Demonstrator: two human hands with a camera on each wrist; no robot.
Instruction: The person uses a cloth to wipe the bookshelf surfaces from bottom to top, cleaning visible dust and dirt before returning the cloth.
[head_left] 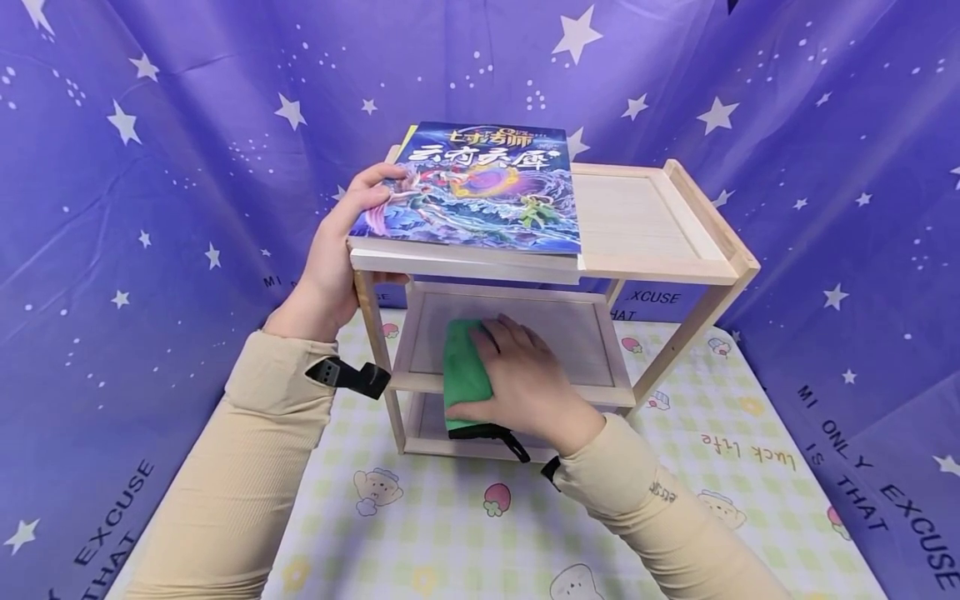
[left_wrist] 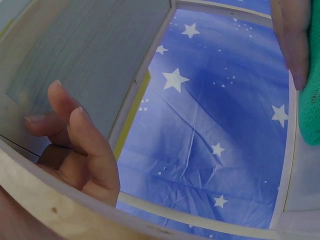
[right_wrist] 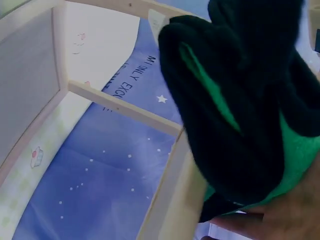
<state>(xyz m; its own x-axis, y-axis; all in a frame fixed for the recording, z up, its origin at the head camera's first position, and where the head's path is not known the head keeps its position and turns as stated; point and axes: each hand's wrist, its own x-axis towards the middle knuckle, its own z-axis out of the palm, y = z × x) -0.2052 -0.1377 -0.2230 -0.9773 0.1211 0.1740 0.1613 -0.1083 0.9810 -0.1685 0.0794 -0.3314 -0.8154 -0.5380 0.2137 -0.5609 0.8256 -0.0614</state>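
A light wooden rack (head_left: 675, 333) with three tiers stands on the table. On the left part of its top tier lies a book (head_left: 480, 187) with a blue illustrated cover; white page edges show at its front. My left hand (head_left: 337, 221) grips the rack's left end, some fingers on top at the book's edge. Other fingers (left_wrist: 90, 140) are bent beneath the top tier in the left wrist view. With my right hand (head_left: 528, 379) I hold a folded green cloth (head_left: 463, 367) with black trim at the middle tier. The right wrist view shows the cloth's black edge (right_wrist: 225, 160) up close.
A green-and-white checked tablecloth (head_left: 420, 542) with cartoon prints covers the table. Purple curtains (head_left: 187, 208) with white stars hang behind and on both sides. The top tier's right part (head_left: 637, 217) is bare wood with a raised end board (head_left: 712, 217).
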